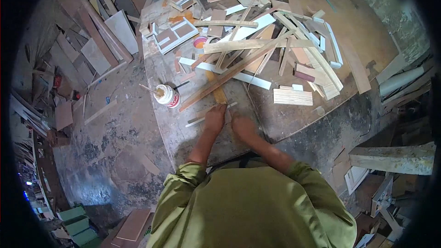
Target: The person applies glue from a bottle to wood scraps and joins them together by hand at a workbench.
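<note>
Near the front of the worktable, my left hand is closed, with its fingers at a thin pale strip lying at a slant. Close to its right, my right hand is blurred by motion, and its fingers cannot be made out. A flat yellowish strip lies just beyond my left hand. To the left stands a white glue tub with a stick in it, and a dark-handled tool lies beside it. A long brown wood strip runs diagonally from near the tub into the pile.
A pile of wood strips covers the table's far half. A pale grooved block lies to the right of my hands. White framed pieces lie further back at the left. Boards lean on the left, and a thick beam juts in at right.
</note>
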Demonstrator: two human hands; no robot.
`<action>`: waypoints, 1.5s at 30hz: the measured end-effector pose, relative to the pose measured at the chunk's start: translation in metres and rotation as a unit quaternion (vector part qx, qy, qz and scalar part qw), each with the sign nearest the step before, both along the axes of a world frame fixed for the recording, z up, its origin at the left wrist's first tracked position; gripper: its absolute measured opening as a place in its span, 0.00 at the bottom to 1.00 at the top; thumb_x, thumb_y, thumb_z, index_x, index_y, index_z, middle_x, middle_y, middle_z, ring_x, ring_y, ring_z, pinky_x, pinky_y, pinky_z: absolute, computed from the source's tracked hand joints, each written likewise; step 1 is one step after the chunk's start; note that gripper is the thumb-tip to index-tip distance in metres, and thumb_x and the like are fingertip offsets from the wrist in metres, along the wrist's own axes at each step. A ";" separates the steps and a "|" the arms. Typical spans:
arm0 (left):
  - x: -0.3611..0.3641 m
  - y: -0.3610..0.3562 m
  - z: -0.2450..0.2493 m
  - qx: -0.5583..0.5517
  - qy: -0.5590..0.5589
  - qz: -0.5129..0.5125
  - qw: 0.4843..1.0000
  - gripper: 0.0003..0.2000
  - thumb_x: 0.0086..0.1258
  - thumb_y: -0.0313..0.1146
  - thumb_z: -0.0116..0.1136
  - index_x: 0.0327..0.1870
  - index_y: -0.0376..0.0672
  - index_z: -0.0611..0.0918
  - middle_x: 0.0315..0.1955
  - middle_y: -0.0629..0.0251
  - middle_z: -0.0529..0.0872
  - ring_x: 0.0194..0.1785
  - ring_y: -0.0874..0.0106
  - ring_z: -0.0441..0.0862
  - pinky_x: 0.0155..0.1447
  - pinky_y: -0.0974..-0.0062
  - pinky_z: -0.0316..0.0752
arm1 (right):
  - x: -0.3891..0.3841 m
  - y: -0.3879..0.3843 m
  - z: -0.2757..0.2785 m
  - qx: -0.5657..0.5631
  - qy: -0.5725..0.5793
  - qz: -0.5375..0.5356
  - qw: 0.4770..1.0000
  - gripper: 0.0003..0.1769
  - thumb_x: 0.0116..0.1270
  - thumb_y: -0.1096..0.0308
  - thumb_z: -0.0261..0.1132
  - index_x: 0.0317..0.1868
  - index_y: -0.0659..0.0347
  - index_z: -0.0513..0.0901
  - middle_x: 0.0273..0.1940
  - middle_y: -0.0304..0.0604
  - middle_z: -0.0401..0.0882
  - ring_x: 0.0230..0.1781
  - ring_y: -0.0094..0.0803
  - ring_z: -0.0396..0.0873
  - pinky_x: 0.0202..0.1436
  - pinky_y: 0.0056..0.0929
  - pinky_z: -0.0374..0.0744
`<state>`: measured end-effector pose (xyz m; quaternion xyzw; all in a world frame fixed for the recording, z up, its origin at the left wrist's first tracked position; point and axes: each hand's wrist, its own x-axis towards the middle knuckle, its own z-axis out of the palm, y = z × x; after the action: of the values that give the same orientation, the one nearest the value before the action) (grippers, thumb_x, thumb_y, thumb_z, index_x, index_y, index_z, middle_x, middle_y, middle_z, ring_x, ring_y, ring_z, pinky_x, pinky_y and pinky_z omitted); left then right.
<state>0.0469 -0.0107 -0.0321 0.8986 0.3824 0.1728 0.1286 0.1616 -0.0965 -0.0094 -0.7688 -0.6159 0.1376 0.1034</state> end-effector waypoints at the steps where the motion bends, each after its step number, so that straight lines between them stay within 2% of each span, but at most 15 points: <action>1: 0.000 0.000 0.000 0.003 -0.002 -0.003 1.000 0.13 0.57 0.25 0.50 0.44 0.43 0.77 0.36 0.58 0.80 0.37 0.60 0.80 0.40 0.64 0.76 | -0.003 -0.016 0.006 -0.025 0.007 -0.006 1.000 0.11 0.61 0.66 0.52 0.37 0.64 0.75 0.24 0.52 0.80 0.26 0.47 0.81 0.28 0.44 0.79; 5: -0.001 0.001 -0.004 0.000 -0.002 -0.002 1.000 0.12 0.58 0.25 0.49 0.44 0.43 0.77 0.37 0.58 0.80 0.38 0.60 0.80 0.40 0.64 0.76 | -0.001 -0.045 0.003 -0.092 0.009 -0.012 0.996 0.12 0.61 0.65 0.52 0.37 0.64 0.76 0.25 0.53 0.80 0.26 0.47 0.81 0.29 0.45 0.78; 8: 0.000 0.000 -0.001 -0.005 -0.007 -0.005 1.000 0.12 0.58 0.25 0.48 0.44 0.42 0.77 0.37 0.58 0.80 0.38 0.59 0.80 0.40 0.64 0.76 | -0.005 -0.027 0.006 -0.028 0.010 0.008 1.000 0.09 0.59 0.69 0.53 0.37 0.66 0.73 0.23 0.53 0.80 0.25 0.48 0.81 0.28 0.43 0.78; 11: -0.001 0.000 0.004 -0.011 -0.006 -0.003 1.000 0.12 0.58 0.25 0.48 0.44 0.42 0.77 0.37 0.57 0.80 0.38 0.59 0.80 0.40 0.64 0.76 | -0.002 0.012 -0.018 0.017 0.002 -0.024 1.000 0.10 0.59 0.70 0.53 0.37 0.67 0.73 0.24 0.55 0.79 0.25 0.49 0.81 0.28 0.44 0.78; 14: 0.001 -0.002 0.011 -0.020 -0.004 -0.003 1.000 0.12 0.58 0.25 0.49 0.44 0.42 0.77 0.36 0.57 0.80 0.39 0.58 0.80 0.41 0.64 0.76 | 0.002 0.025 -0.014 0.048 0.031 -0.006 0.998 0.13 0.62 0.67 0.51 0.41 0.67 0.74 0.26 0.53 0.80 0.27 0.48 0.81 0.31 0.46 0.78; 17: 0.000 -0.001 0.013 -0.021 -0.007 -0.001 1.000 0.13 0.58 0.24 0.49 0.44 0.43 0.77 0.34 0.58 0.80 0.38 0.58 0.80 0.40 0.63 0.76 | -0.005 -0.004 0.007 -0.030 0.043 -0.033 0.998 0.11 0.58 0.70 0.52 0.39 0.67 0.73 0.26 0.54 0.80 0.26 0.48 0.81 0.30 0.45 0.77; 20: -0.001 0.001 0.006 -0.009 -0.026 -0.004 1.000 0.13 0.58 0.24 0.49 0.44 0.43 0.77 0.34 0.59 0.80 0.38 0.58 0.80 0.40 0.63 0.76 | -0.005 -0.041 0.013 -0.055 0.011 -0.002 0.998 0.11 0.59 0.68 0.53 0.38 0.66 0.74 0.27 0.52 0.81 0.27 0.46 0.82 0.29 0.43 0.77; 23: -0.002 0.002 0.002 -0.007 -0.018 -0.010 1.000 0.13 0.58 0.25 0.49 0.45 0.43 0.77 0.34 0.59 0.80 0.38 0.58 0.80 0.40 0.64 0.76 | -0.006 -0.024 0.003 -0.074 0.034 -0.011 0.997 0.10 0.60 0.69 0.52 0.40 0.65 0.74 0.26 0.51 0.81 0.27 0.46 0.82 0.27 0.44 0.77; 26: -0.001 0.002 0.006 -0.007 -0.005 -0.007 1.000 0.14 0.58 0.25 0.50 0.46 0.43 0.77 0.34 0.59 0.81 0.39 0.59 0.80 0.40 0.64 0.76 | 0.000 0.007 -0.021 0.024 -0.023 0.006 0.999 0.10 0.59 0.70 0.53 0.38 0.64 0.75 0.25 0.50 0.81 0.26 0.44 0.82 0.26 0.43 0.77; 29: -0.001 -0.001 0.003 -0.015 0.006 -0.006 1.000 0.13 0.59 0.27 0.51 0.46 0.42 0.76 0.36 0.58 0.81 0.40 0.57 0.80 0.41 0.62 0.76 | -0.001 0.000 0.002 0.019 -0.030 0.031 0.999 0.10 0.58 0.70 0.53 0.38 0.63 0.76 0.25 0.49 0.81 0.25 0.43 0.81 0.26 0.42 0.77; 32: 0.000 0.001 0.007 -0.021 0.016 -0.005 1.000 0.12 0.61 0.28 0.51 0.47 0.42 0.76 0.36 0.57 0.80 0.40 0.57 0.80 0.41 0.62 0.76 | -0.002 -0.040 0.004 -0.046 -0.033 0.050 0.997 0.11 0.58 0.70 0.53 0.40 0.63 0.76 0.23 0.48 0.80 0.23 0.43 0.81 0.25 0.41 0.77; 35: -0.002 0.002 0.004 -0.016 0.004 -0.009 1.000 0.12 0.61 0.29 0.51 0.46 0.43 0.76 0.36 0.58 0.80 0.39 0.58 0.80 0.40 0.63 0.76 | -0.004 -0.048 0.012 -0.071 0.012 -0.011 0.997 0.11 0.57 0.69 0.54 0.39 0.63 0.77 0.23 0.49 0.80 0.23 0.44 0.81 0.26 0.41 0.77; 41: -0.001 0.000 -0.002 -0.001 0.006 0.000 1.000 0.12 0.60 0.30 0.51 0.46 0.44 0.77 0.37 0.60 0.80 0.40 0.60 0.80 0.40 0.64 0.76 | 0.005 0.018 0.002 0.003 0.003 0.060 0.998 0.12 0.59 0.68 0.53 0.40 0.65 0.76 0.30 0.54 0.80 0.27 0.47 0.81 0.29 0.42 0.78; 44: -0.002 -0.001 0.000 0.003 0.011 -0.001 1.000 0.13 0.60 0.29 0.51 0.46 0.44 0.77 0.38 0.60 0.80 0.40 0.60 0.80 0.41 0.65 0.76 | 0.002 0.005 0.007 0.111 -0.012 0.050 0.993 0.09 0.57 0.69 0.55 0.33 0.67 0.77 0.23 0.54 0.79 0.24 0.47 0.81 0.26 0.45 0.77; 45: -0.003 -0.001 0.000 0.004 0.018 -0.001 1.000 0.13 0.60 0.29 0.51 0.46 0.44 0.77 0.38 0.60 0.80 0.41 0.60 0.80 0.42 0.65 0.76 | 0.001 -0.005 0.004 0.076 0.003 0.041 0.996 0.09 0.56 0.69 0.56 0.33 0.67 0.77 0.23 0.53 0.79 0.24 0.47 0.81 0.27 0.45 0.77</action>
<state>0.0443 -0.0120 -0.0317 0.9023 0.3831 0.1581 0.1187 0.1627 -0.1012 -0.0053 -0.7327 -0.6550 0.0966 0.1577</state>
